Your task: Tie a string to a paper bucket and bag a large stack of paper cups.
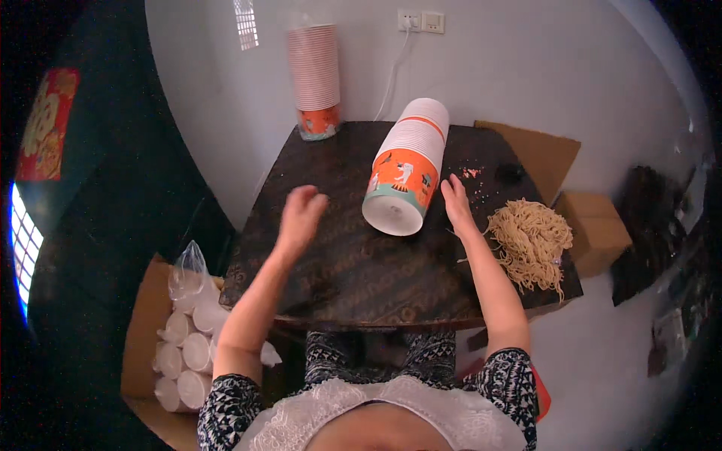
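Cup stack (pixel 414 150) is lying on tabletop (pixel 353 278) between hands. Left hand (pixel 302 216) is hovering apart, blurred; cannot tell fingers' spread. Right hand (pixel 459 206) is hovering just beside stack, fingers extending unclenched, contact unclear.

free room front-centre of tabletop (pixel 357 274); cup stack (pixel 406 169) blocks middle, beige string heap (pixel 530 240) blocks right.

Head view: I look down from the wearer's head, above and behind the fingers (pixel 456 197).
Tabletop (pixel 331 278): faced obliquely, beneath the fingers.
Wall (pixel 526 83): faced beyond them.
Lace collar (pixel 474 413): nearer than the fingers.
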